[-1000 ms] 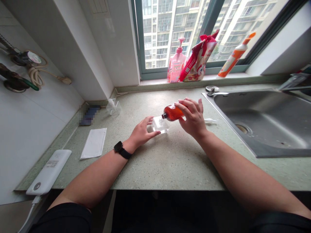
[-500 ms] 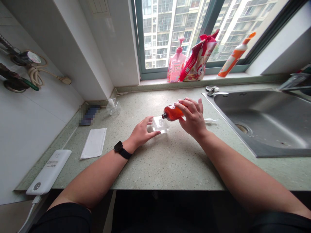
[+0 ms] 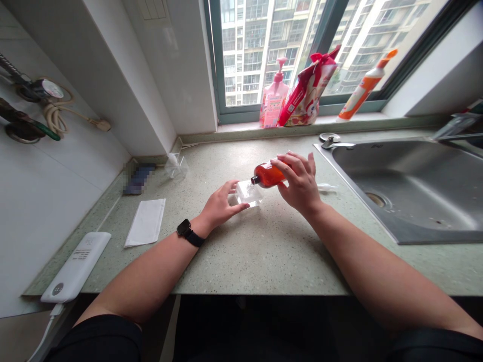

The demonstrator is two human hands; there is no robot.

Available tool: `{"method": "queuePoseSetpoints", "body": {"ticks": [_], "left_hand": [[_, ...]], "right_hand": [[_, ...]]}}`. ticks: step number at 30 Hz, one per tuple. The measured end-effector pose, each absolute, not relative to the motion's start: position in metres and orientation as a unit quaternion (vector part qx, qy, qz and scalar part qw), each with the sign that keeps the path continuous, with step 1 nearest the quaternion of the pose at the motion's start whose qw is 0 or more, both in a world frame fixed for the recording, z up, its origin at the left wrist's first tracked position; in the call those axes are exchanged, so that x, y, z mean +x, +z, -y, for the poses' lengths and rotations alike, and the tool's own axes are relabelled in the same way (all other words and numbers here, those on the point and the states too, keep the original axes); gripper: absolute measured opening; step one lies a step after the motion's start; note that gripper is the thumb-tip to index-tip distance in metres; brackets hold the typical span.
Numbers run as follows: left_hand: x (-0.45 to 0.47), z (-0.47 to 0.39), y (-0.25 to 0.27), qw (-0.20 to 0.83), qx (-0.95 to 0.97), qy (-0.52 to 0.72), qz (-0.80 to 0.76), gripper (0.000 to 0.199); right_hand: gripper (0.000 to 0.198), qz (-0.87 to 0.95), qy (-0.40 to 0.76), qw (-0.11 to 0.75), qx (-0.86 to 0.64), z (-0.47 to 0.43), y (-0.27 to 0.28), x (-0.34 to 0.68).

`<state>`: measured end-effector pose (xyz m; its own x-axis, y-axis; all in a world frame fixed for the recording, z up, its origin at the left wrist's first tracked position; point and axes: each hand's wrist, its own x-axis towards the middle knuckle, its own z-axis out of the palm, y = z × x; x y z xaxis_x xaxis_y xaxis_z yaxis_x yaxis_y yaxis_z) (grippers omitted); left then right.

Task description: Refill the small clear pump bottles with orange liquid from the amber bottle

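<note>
On the counter (image 3: 264, 251), hands tip amber bottle (image 3: 268, 175) over clear container (image 3: 249, 193).

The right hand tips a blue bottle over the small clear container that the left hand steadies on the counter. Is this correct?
Not quite. In the head view the bottle is amber-orange, not blue. The right hand does tip it over the clear container, steadied by the left hand.

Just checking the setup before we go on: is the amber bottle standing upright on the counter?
No, the right hand holds the amber bottle tipped sideways, its mouth over the clear container.
</note>
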<state>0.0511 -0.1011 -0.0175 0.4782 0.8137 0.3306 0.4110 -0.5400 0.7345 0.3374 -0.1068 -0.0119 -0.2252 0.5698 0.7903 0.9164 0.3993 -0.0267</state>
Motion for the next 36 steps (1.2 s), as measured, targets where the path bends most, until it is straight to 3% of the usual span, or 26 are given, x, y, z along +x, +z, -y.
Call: {"method": "queuePoseSetpoints", "body": {"ticks": [36], "left_hand": [[0.0514,0.1021,-0.0155,0.295,0.806,0.342,-0.382,0.071]], "right_hand": [[0.084,0.747,-0.221,0.364,-0.510,0.1080,-0.0101,0.3362]]}}
